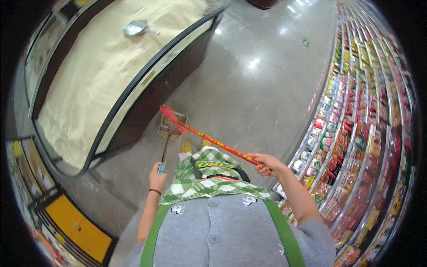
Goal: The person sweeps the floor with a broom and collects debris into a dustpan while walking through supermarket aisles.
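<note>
My left hand point(157, 176) grips the upper end of a long-handled dustpan point(165, 149), whose pan lies low by the foot of the rice bin. My right hand point(269, 164) is closed around the red, patterned handle of a broom point(220, 144). The broom's red bristles point(173, 119) lie over the dustpan's pan point(180, 117), reaching past its far left edge. Some dark bits and a pale scrap show in the pan, though the bristles hide part of it. Yellow shoes point(186, 147) stand just behind the pan.
On the left is a large dark-sided bin point(133, 123) of white grain, with a metal scoop point(135, 28) lying on top. Shelves of packaged goods point(347, 143) line the right. Grey polished floor point(260, 90) runs between them. An orange panel point(78, 228) stands at lower left.
</note>
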`<action>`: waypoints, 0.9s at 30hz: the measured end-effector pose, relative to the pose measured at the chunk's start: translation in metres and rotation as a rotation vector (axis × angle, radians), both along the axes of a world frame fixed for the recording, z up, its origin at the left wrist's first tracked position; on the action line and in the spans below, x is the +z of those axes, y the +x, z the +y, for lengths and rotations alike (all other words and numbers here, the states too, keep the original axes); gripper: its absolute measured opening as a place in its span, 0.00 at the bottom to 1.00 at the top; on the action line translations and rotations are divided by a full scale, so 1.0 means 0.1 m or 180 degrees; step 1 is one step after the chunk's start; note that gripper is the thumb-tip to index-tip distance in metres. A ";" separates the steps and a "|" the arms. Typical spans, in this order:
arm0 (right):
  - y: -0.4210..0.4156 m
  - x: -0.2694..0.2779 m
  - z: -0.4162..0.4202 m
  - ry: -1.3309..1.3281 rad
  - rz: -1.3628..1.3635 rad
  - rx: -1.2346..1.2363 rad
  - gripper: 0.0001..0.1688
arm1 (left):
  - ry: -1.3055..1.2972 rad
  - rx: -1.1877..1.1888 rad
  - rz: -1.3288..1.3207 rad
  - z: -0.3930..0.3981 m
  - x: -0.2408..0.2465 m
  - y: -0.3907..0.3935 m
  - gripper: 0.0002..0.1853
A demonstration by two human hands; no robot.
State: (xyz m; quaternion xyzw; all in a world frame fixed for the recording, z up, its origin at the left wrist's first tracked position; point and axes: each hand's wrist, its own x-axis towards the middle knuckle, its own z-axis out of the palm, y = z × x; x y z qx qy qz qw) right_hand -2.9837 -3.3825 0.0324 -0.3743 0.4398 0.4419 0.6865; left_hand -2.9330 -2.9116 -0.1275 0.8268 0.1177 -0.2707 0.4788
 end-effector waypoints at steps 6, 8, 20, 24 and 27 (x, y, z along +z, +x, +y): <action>-0.17 0.15 -0.16 -0.0840 -0.0310 -0.0129 0.29 | -0.0122 -0.0591 -0.0227 -0.85 -0.27 0.78 0.18; -0.30 0.34 -0.49 -0.0772 -0.0342 -0.0352 0.29 | 0.0001 -0.0704 -0.0190 -1.30 -0.04 0.90 0.18; -0.01 -0.09 -2.40 -0.0796 -0.0989 -0.1546 0.28 | -0.0479 -0.0609 -0.0273 -4.13 -0.17 2.60 0.18; 0.38 -0.12 -3.05 -0.0511 -0.1045 -0.1862 0.29 | -0.0408 -0.0448 -0.0419 -4.96 0.03 3.04 0.17; 0.79 -0.14 -3.57 -0.0003 -0.1101 -0.2304 0.28 | -0.0558 -0.0258 -0.0322 -5.64 0.15 3.45 0.15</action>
